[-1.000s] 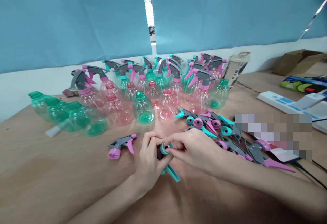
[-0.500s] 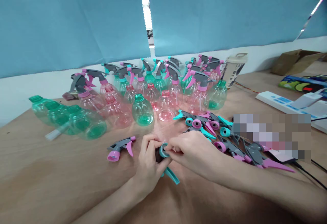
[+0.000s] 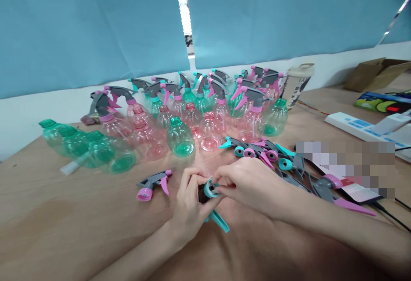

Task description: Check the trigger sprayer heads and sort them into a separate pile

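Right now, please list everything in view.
held spray head: one, grey and teal, front centre
lone spray head: one, grey and pink, front left
loose spray heads: several, mixed colours, right
spray bottles: many, green or pink, back
open bottles: about ten, green or pink, across middle
tubes: uncounted, pale, left
cup: one, cream, back right
cardboard box: one, brown, right
packet: one, multicoloured, right
power strip: one, white, right
cables: several, black, right
pixelated item: one, unclear, right
table: one, brown, beneath
covering: one, blue, wall
left hand: one, bare, centre
right hand: one, bare, centre
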Action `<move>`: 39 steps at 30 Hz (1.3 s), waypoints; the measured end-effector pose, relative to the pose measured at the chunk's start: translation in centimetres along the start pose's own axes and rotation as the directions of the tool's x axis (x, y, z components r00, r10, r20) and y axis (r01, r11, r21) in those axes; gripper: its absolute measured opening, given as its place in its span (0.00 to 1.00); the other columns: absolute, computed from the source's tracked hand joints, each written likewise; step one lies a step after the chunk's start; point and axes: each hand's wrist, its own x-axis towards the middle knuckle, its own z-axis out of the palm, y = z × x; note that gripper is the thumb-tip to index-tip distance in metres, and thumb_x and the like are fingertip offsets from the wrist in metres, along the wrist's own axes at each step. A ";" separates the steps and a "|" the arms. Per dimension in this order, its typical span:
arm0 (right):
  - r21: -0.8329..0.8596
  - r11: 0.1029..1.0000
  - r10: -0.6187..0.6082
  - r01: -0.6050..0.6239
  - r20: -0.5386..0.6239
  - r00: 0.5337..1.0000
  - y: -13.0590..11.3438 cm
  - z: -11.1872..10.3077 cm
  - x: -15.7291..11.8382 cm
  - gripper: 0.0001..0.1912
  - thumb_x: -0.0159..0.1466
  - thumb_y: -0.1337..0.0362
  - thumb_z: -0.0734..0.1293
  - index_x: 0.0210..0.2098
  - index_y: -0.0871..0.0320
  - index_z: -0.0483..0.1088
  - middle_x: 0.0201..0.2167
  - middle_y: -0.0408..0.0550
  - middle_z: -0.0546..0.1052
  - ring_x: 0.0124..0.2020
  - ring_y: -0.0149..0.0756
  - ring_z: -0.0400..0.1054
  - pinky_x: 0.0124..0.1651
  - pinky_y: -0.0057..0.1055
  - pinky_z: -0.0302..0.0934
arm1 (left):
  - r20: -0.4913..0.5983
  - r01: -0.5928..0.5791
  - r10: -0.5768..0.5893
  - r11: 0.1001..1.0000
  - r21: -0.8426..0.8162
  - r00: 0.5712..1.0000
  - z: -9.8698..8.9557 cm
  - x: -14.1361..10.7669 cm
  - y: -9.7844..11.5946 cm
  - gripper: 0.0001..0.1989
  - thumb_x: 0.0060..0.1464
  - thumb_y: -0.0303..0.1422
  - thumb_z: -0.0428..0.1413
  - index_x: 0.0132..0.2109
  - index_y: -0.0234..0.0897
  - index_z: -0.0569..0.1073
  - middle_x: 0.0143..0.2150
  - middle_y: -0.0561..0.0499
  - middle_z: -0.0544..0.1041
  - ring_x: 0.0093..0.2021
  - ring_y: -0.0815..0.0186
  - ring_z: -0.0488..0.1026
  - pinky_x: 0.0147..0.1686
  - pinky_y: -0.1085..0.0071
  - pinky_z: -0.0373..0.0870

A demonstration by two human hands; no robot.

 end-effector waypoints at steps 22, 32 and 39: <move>0.055 0.997 0.046 -0.045 -0.015 0.999 -0.6 0.1 -0.1 0.11 0.59 0.66 0.66 0.21 0.60 0.69 0.15 0.37 0.58 0.19 0.26 0.44 0.23 0.28 0.35 | -0.004 -0.027 0.028 0.992 0.122 1.000 -0.1 -0.2 0.1 0.05 0.51 0.32 0.58 0.33 0.37 0.68 0.35 0.49 0.68 0.35 0.62 0.69 0.33 0.67 0.67; 0.083 0.989 -0.120 0.121 -0.024 0.993 0.5 -0.1 0.0 0.07 0.60 0.69 0.63 0.26 0.60 0.70 0.18 0.38 0.65 0.20 0.26 0.50 0.22 0.27 0.38 | 0.036 -0.045 0.043 0.998 0.040 0.998 -0.3 0.2 0.1 0.05 0.53 0.31 0.57 0.34 0.37 0.67 0.36 0.49 0.67 0.35 0.65 0.69 0.34 0.70 0.69; -0.158 0.953 -0.254 0.260 0.052 0.966 0.6 -0.6 -0.1 0.05 0.60 0.72 0.63 0.32 0.60 0.70 0.20 0.42 0.72 0.19 0.28 0.56 0.21 0.29 0.38 | 0.126 0.034 -0.039 0.999 0.038 0.991 -0.6 0.0 0.5 0.07 0.54 0.33 0.57 0.39 0.36 0.70 0.39 0.47 0.70 0.39 0.63 0.71 0.39 0.68 0.70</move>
